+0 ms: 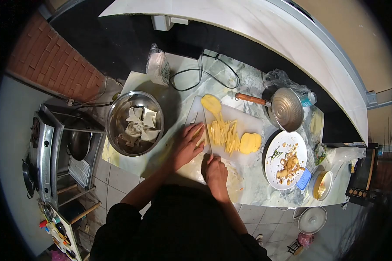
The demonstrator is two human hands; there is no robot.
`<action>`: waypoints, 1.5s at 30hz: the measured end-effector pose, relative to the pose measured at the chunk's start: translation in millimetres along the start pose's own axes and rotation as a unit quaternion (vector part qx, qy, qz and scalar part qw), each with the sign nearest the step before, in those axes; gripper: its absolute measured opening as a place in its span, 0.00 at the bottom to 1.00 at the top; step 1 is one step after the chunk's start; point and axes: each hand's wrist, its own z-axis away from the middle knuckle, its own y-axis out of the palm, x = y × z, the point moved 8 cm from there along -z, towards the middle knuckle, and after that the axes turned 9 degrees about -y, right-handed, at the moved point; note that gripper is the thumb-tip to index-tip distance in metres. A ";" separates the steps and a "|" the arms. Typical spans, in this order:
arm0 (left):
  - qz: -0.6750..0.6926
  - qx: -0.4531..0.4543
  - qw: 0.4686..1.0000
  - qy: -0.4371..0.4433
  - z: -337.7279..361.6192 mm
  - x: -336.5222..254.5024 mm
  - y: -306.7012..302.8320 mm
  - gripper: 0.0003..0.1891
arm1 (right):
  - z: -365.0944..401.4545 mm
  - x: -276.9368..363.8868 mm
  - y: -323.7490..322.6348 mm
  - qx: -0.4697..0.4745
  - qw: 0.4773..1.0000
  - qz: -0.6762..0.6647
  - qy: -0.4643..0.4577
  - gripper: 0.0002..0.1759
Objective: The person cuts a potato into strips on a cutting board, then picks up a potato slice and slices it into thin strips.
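In my right hand (pixel 216 174) is the handle of a kitchen knife (pixel 206 124), its thin blade pointing away from me over the white cutting board (pixel 248 124). My left hand (pixel 189 145) lies just left of the blade, its fingers bent over potato slices (pixel 199 135) that they mostly cover. Thin potato strips (pixel 224 135) are heaped right of the blade. Flat potato slices (pixel 250 143) rest in a stack at the board's right, and another group of slices (pixel 211 104) lies near its far edge.
A steel bowl (pixel 110 128) holding pale torn pieces stands left. To the right are a saucepan (pixel 287 109) with a wooden handle, a white plate (pixel 272 176) of peelings, a blue scraper-like piece (pixel 304 178) and a small bowl (pixel 328 187). A black cable (pixel 200 78) curls behind.
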 end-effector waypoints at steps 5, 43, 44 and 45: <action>-0.011 -0.011 1.000 0.008 0.0 -0.9 -2.7 0.28 | -14.2 4.1 -2.9 0.015 0.999 0.035 0.021 0.21; -0.144 0.035 0.989 -0.004 -0.8 -7.2 9.9 0.29 | 2.8 18.7 -0.8 -0.031 0.992 -0.109 -0.064 0.19; -0.150 0.034 0.988 -0.005 -1.1 -7.6 9.4 0.29 | 2.6 18.9 -1.1 -0.036 0.992 -0.104 -0.060 0.19; -0.150 0.034 0.988 -0.006 -2.4 -8.7 8.1 0.29 | 1.9 18.4 0.8 -0.034 0.992 -0.104 -0.060 0.19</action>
